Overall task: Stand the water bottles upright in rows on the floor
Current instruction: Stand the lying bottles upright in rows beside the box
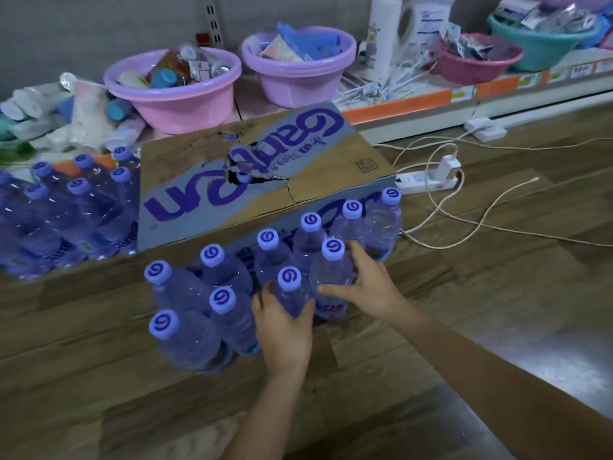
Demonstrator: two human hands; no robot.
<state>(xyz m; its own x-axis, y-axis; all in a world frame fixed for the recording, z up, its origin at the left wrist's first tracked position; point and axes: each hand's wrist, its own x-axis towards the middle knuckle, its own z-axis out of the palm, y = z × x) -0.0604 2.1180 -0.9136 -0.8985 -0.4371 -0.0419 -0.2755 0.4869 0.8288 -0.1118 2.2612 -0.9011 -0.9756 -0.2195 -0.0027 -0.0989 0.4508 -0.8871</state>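
Observation:
Several clear water bottles with purple caps stand upright on the wooden floor (99, 410) in front of a cardboard box (252, 180). They form two rows along the box's front side. My left hand (285, 327) is wrapped around one front-row bottle (290, 293). My right hand (368, 283) grips the bottle beside it (331, 270), fingers spread over its shoulder. Both bottles stand on the floor, touching each other. More bottles (66, 210) stand packed together left of the box.
The box has a torn hole in its top. A white power strip (428, 182) with a charger and loose cables lies on the floor to the right. Pink and purple basins (172, 94) of goods sit on a low shelf behind the box.

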